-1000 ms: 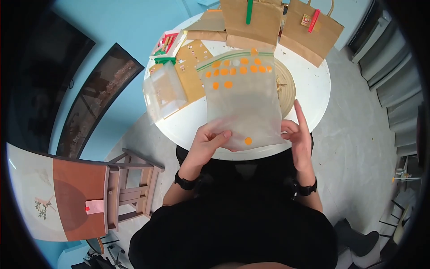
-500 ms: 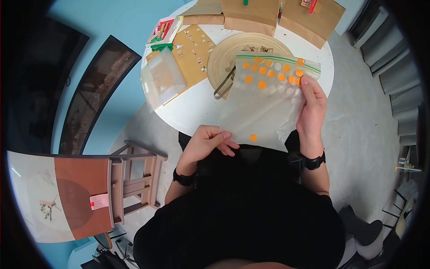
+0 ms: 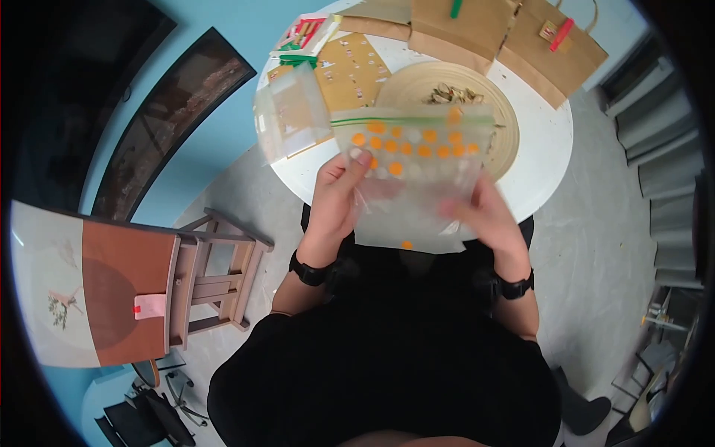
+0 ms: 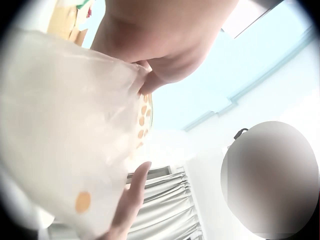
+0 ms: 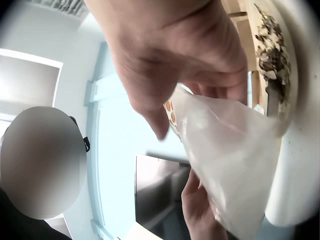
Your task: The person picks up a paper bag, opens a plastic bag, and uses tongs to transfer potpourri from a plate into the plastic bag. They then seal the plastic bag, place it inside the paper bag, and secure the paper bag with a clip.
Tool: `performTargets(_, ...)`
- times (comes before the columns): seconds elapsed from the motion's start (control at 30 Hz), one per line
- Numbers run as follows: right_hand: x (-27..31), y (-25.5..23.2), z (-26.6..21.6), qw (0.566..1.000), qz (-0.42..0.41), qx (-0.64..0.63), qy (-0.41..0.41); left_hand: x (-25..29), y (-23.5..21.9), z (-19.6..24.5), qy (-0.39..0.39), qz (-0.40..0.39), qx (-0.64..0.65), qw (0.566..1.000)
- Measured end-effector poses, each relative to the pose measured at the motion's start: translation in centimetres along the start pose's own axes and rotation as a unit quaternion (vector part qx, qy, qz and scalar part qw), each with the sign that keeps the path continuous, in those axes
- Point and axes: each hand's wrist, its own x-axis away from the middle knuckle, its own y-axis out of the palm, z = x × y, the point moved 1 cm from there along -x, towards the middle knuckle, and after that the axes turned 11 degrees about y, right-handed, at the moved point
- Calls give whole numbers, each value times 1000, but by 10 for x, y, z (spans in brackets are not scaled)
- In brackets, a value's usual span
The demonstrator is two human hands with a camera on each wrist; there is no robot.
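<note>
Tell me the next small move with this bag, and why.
Probably pull the zip top apart. Both hands hold the bag up over the table: the left hand pinches its left side, the right hand grips the right. The green zip strip runs flat and looks closed, and the plate of bits lies right behind it.

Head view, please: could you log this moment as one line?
left hand: holds zip bag | right hand: holds bag from behind | bag: above round table edge

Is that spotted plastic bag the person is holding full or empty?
Empty, it seems: the spotted bag is see-through and flat between the left hand and right hand, nothing visible inside.
</note>
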Motion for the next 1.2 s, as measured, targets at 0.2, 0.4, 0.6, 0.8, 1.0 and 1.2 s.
performTargets(0.2,-6,-15,43,966,-126,47,219,-6,-36,25,123,121,13,985)
performTargets(0.4,-11,1,45,966,-132,85,206,1,-80,46,145,180,-14,973)
performTargets(0.6,-11,1,55,963,-143,118,197,-18,-124,85,214,249,-46,943)
performTargets(0.8,-2,-8,53,969,-120,125,176,-106,-209,109,163,249,-241,924)
performTargets(1.0,9,-45,43,983,-41,116,138,-129,-251,78,199,156,-721,646)
performTargets(1.2,-16,-88,-4,988,55,141,40,-90,-180,16,-46,22,-827,560)
